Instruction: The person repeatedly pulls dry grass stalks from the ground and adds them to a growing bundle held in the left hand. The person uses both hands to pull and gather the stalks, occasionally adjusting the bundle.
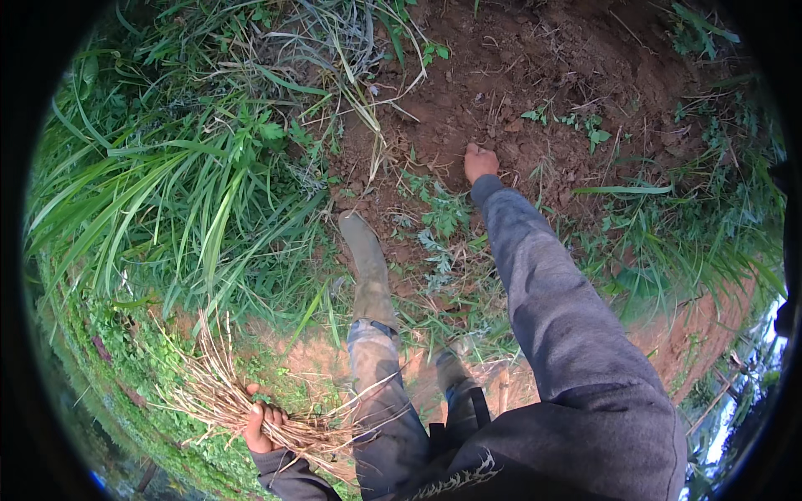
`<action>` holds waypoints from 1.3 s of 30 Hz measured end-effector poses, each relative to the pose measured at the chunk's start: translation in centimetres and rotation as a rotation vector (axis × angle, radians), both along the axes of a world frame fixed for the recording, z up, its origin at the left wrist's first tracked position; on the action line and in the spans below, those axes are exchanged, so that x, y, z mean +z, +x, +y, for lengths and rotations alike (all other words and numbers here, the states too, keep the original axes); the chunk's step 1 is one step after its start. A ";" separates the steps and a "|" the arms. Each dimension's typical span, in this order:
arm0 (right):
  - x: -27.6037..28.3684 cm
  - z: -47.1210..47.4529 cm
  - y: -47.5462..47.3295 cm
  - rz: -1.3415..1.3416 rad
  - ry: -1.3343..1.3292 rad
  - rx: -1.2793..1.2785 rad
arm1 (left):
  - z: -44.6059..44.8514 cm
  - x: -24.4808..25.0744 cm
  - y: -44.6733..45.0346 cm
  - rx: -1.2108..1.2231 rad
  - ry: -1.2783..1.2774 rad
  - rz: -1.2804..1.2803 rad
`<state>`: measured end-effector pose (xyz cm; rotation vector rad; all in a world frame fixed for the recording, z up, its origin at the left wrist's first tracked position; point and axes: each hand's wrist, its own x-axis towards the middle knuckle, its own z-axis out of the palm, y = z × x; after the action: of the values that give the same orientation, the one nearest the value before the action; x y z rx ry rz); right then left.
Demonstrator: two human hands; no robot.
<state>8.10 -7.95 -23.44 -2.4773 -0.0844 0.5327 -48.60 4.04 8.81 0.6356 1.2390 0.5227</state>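
A bundle of dry straw-coloured stalks [301,432] is gripped in my left hand [266,423], low at the left, beside my left thigh. Its thin ends fan out both up and to the right, some crossing in front of my trouser leg. My right arm is stretched forward, and my right hand [481,163] is down at the brown bare soil [432,125] with its fingers curled. The fingertips are turned away, so whether they pinch anything is hidden. Leafy green weeds [445,213] grow just below and left of that hand.
Long-bladed grass [207,213] stands thick on the left. My left rubber boot [369,269] is planted on the soil's edge, with the other leg [454,376] further back. Dry grass [363,113] lies across the dirt, and small weeds [589,128] sprout to the right.
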 end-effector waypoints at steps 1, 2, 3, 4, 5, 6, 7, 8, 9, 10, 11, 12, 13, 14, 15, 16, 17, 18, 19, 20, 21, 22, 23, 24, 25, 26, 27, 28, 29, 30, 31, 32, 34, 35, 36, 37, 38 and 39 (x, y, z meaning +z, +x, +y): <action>-0.2 0.1 0.2 -0.062 0.053 0.013 | -0.1 0.1 0.2 0.004 -0.007 0.054; -0.3 0.1 0.5 -0.008 0.004 -0.057 | -0.2 0.0 0.4 -0.006 -0.010 0.061; -0.4 0.3 0.7 0.005 0.013 -0.093 | -0.4 0.0 0.5 -0.010 -0.016 0.076; -0.5 0.6 1.0 0.076 -0.007 -0.112 | -0.5 -0.2 0.6 -0.053 -0.018 0.010; -0.5 0.9 1.0 -0.014 0.036 -0.128 | -0.6 -0.5 0.6 -0.051 -0.024 0.053; -0.4 1.2 0.9 -0.040 0.045 -0.131 | -0.7 -0.7 0.5 -0.055 -0.023 0.054; 0.0 1.1 0.2 -0.025 -0.008 -0.179 | -0.8 -0.8 0.3 -0.063 -0.020 0.032; 0.8 0.8 -0.9 -0.065 0.083 -0.187 | -0.8 -1.0 0.1 -0.084 -0.020 0.026; 1.8 0.2 -1.9 -0.063 0.109 -0.240 | -0.8 -1.1 -0.1 -0.092 0.004 0.034; 3.0 -0.5 -3.3 -0.113 0.189 -0.263 | -0.7 -1.0 -0.4 -0.115 0.022 0.037; 4.3 -1.6 -5.3 -0.044 0.117 -0.280 | -0.6 -1.1 -0.5 -0.133 0.027 -0.002; 6.2 -4.3 -8.2 0.026 0.042 -0.255 | -0.5 -1.2 -0.7 -0.112 -0.007 -0.062; 8.1 -6.8 -10.6 0.148 -0.039 -0.191 | -0.5 -1.6 -0.8 -0.082 -0.017 -0.057; 9.9 -8.8 -12.4 0.325 -0.079 -0.063 | -0.5 -1.7 -0.9 -0.082 -0.023 -0.029; 11.8 -10.7 -13.6 0.334 -0.005 0.260 | -0.4 -1.8 -0.8 -0.121 -0.010 -0.065; 13.1 -11.7 -13.4 0.318 -0.073 0.494 | -0.5 -1.9 -0.8 -0.120 -0.012 -0.074; 14.2 -12.1 -12.9 0.364 -0.247 0.709 | -0.5 -2.2 -0.6 -0.122 -0.018 -0.116; 14.5 -11.4 -11.5 0.229 -0.257 0.692 | -0.6 -2.4 -0.4 -0.129 -0.028 -0.123; 14.3 -9.9 -9.6 0.101 -0.307 0.682 | -0.7 -2.7 -0.4 -0.163 -0.040 -0.101; 13.6 -7.4 -7.7 0.047 -0.171 0.598 | -0.8 -2.8 -0.5 -0.173 -0.066 -0.083; 12.4 -4.5 -5.8 -0.081 0.025 0.513 | -0.9 -3.1 -0.6 -0.174 -0.083 -0.086; 10.9 -1.6 -4.5 -0.126 -0.044 0.485 | -0.9 -3.2 -0.8 -0.174 -0.077 -0.088; 9.3 1.1 -3.9 -0.227 -0.032 0.433 | -0.9 -3.3 -0.9 -0.180 -0.070 -0.083; 7.8 2.6 -4.2 -0.232 -0.086 0.380 | -0.6 -3.4 -1.1 -0.185 -0.064 -0.065; 6.5 3.8 -4.8 -0.256 -0.111 0.313 | -0.3 -3.6 -1.1 -0.195 -0.050 -0.082; 5.4 4.6 -5.6 -0.298 -0.105 0.258 | 0.0 -3.7 -1.2 -0.203 -0.043 -0.084; 4.5 4.8 -7.1 -0.235 -0.158 0.367 | 0.3 -3.7 -1.3 -0.213 -0.033 -0.158; 4.1 4.2 -8.4 -0.203 -0.180 0.487 | 0.6 -4.0 -1.2 -0.226 -0.047 -0.190; 3.9 3.4 -9.1 -0.256 -0.206 0.579 | 0.9 -4.2 -1.2 -0.202 -0.081 -0.148; 3.9 2.8 -10.8 -0.030 -0.253 0.692 | 1.1 -4.3 -1.2 -0.192 -0.097 -0.179; 4.4 2.5 -12.4 0.090 -0.245 0.775 | 1.4 -4.2 -1.4 -0.187 -0.108 -0.168; 5.2 1.8 -13.3 0.261 -0.304 0.891 | 1.4 -3.8 -1.7 -0.207 -0.076 -0.172; 7.4 0.9 -13.2 0.394 -0.218 0.849 | 1.5 -3.0 -2.5 -0.233 -0.030 -0.203; 8.5 0.6 -12.5 0.424 -0.142 0.699 | 1.3 -2.8 -3.0 -0.168 -0.037 -0.226; 9.7 0.1 -10.9 0.218 -0.134 0.565 | 1.1 -2.8 -3.5 -0.147 -0.056 -0.174; 10.6 -0.2 -9.0 0.021 -0.152 0.421 | 0.8 -3.0 -3.9 -0.102 -0.068 -0.169; 11.4 -0.5 -6.8 -0.128 -0.150 0.305 | 0.6 -3.3 -4.2 -0.083 -0.089 -0.194; 11.8 -0.4 -5.1 -0.320 -0.128 0.197 | 0.3 -3.8 -4.4 -0.060 -0.093 -0.163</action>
<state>3.04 -8.38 -11.63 -2.6764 -0.4376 0.2209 -52.96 4.38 5.06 0.5394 1.0811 0.4556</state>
